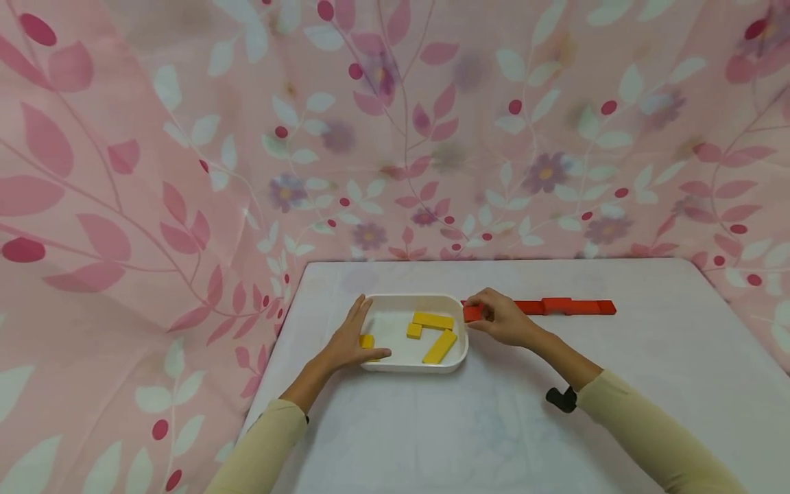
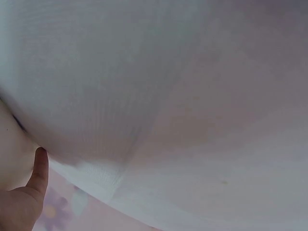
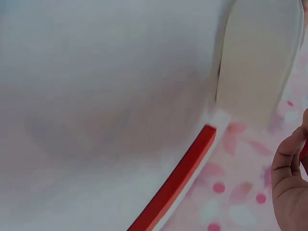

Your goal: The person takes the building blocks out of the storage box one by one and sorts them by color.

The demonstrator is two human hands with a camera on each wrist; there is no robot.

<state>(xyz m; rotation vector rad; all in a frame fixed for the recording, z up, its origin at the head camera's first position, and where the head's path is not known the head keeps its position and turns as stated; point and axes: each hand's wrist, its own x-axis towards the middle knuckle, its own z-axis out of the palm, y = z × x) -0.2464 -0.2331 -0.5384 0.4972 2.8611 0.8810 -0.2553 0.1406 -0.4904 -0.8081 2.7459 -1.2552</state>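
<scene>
Red block (image 1: 472, 313) is pinched between the thumb and curled fingers of the right hand (image 1: 503, 321), just beside the tray's right rim and at the near end of the red row (image 1: 564, 307). The row is laid end to end across the table (image 1: 494, 425), so the held block appears to be kept in line with it, though whether it touches the next piece is hidden by the hand. The tray (image 1: 453, 362) is steadied by the left hand (image 1: 352, 343), which lies flat with fingers straight over the left rim; a small yellow block (image 1: 367, 341) is partly covered by it. Three more yellow blocks (image 1: 434, 321) are left loose inside the tray, apart from the red ones, which suggests sorting by colour. The patterned cloth (image 1: 185, 171) is hung behind the table.
</scene>
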